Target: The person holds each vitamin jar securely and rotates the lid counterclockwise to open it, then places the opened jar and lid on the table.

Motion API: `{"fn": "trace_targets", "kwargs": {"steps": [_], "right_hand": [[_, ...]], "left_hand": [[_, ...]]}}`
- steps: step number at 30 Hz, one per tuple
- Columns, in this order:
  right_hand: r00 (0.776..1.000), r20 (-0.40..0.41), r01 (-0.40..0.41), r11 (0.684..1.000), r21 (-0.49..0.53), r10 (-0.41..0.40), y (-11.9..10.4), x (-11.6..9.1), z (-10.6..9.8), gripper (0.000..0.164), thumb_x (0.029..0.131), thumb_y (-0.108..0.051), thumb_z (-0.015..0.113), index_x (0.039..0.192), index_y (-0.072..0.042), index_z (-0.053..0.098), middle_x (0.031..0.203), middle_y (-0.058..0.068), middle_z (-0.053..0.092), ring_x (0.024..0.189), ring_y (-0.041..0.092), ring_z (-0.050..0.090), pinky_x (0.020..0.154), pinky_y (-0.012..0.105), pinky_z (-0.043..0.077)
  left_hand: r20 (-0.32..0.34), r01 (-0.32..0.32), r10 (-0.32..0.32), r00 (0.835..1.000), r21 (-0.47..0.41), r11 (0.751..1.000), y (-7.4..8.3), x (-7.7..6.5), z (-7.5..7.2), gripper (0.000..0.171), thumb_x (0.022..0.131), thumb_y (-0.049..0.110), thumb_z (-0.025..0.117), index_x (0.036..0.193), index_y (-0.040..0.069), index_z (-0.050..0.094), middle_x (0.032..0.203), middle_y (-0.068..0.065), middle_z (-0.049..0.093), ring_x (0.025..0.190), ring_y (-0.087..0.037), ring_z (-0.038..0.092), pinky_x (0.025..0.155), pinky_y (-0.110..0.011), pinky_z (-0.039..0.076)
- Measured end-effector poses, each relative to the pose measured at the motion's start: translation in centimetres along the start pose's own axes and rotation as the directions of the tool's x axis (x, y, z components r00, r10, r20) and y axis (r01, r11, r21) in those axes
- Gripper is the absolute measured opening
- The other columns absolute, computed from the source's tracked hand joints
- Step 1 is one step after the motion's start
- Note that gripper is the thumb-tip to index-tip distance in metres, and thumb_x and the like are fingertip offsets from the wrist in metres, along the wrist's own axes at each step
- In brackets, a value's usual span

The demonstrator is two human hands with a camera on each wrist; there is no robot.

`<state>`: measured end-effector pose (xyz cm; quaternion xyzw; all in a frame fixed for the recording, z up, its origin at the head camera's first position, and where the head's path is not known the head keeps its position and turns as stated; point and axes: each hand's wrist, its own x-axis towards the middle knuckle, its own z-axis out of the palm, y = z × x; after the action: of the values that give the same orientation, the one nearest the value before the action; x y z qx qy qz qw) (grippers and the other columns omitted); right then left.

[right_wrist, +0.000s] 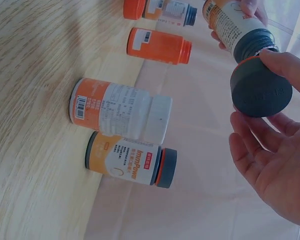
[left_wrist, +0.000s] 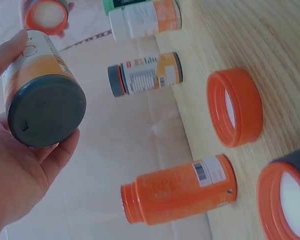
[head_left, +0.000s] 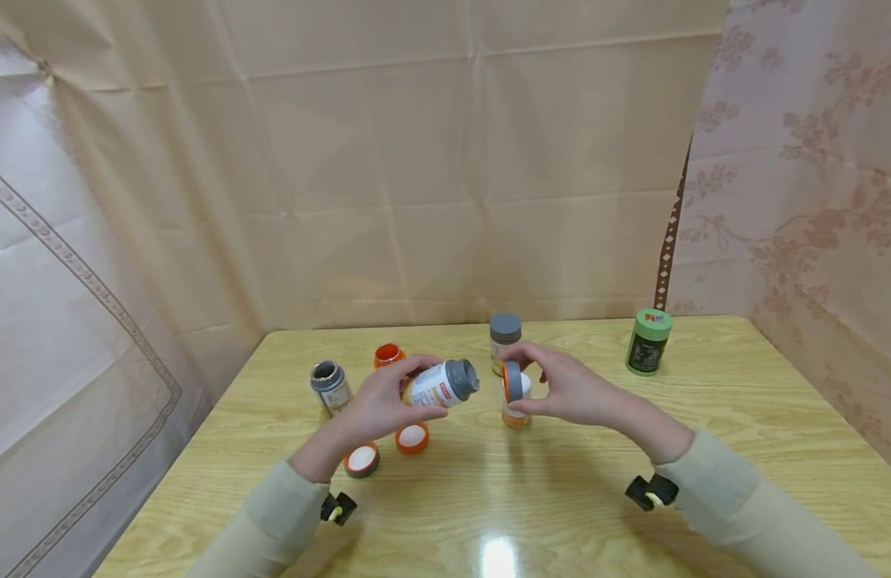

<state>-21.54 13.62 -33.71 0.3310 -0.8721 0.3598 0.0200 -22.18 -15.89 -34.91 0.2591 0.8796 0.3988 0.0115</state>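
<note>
1. Uncapped bottle [head_left: 434, 385]: located left of your landmark, the white-capped bottle [head_left: 516, 418], and raised above the table [head_left: 575, 498]. It is tipped nearly onto its side, mouth pointing toward the landmark's side.

2. Your left hand [head_left: 380, 403]: thumb and fingers wrapped round the uncapped bottle's body, with the dark neck [right_wrist: 252, 42] free of them.

3. Your right hand [head_left: 571, 387]: gripping a grey cap [head_left: 516, 381] by its edge, in front of the white-capped bottle and partly hiding it in the head view. The cap's lined inside faces your left hand. Bottle mouth and cap are apart in that view.

4. Surroundings: behind the landmark, a grey-capped bottle [head_left: 505, 331]; to its right, a green-lidded jar [head_left: 646, 345]; to its left, an orange bottle [head_left: 388, 355] and a grey-necked bottle [head_left: 332, 387], both lidless. Left of it and nearer you lie an orange cap [head_left: 412, 438] and a grey-and-orange cap [head_left: 362, 459], liners up.

5. Handling, in my judgement: bring the mouth upward, since this tilt could spill any contents. Hold the cap square to the neck; a skewed one could catch the threads. Fingertips belong off the liner. Allow your right hand clearance from the landmark, which a knock could topple.
</note>
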Motion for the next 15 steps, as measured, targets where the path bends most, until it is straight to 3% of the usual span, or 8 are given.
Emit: {"fn": "trace_targets", "kwargs": {"steps": [9,15], "right_hand": [[1.000,-0.009,0.005,1.000,0.015,-0.004,0.6,0.0,0.4,0.055,0.078,-0.017,0.083,0.123,-0.011,0.052,0.111,-0.001,0.059,0.103,0.022,0.055,0.080,0.042,0.049],[0.999,-0.009,0.031,0.998,0.053,-0.031,0.9,0.3,1.2,0.055,0.078,-0.012,0.082,0.124,-0.009,0.051,0.114,0.001,0.060,0.106,0.023,0.056,0.085,0.046,0.050]], "left_hand": [[-0.066,-0.039,0.037,0.997,-0.031,0.999,-1.3,0.7,-0.6,0.058,0.075,0.022,0.086,0.126,0.017,0.059,0.107,-0.001,0.062,0.088,-0.022,0.058,0.072,-0.035,0.051],[-0.079,-0.042,0.035,0.996,-0.087,0.995,-2.3,1.5,-0.5,0.059,0.076,0.018,0.085,0.129,0.016,0.057,0.115,0.000,0.061,0.094,-0.022,0.059,0.079,-0.037,0.050]]}}
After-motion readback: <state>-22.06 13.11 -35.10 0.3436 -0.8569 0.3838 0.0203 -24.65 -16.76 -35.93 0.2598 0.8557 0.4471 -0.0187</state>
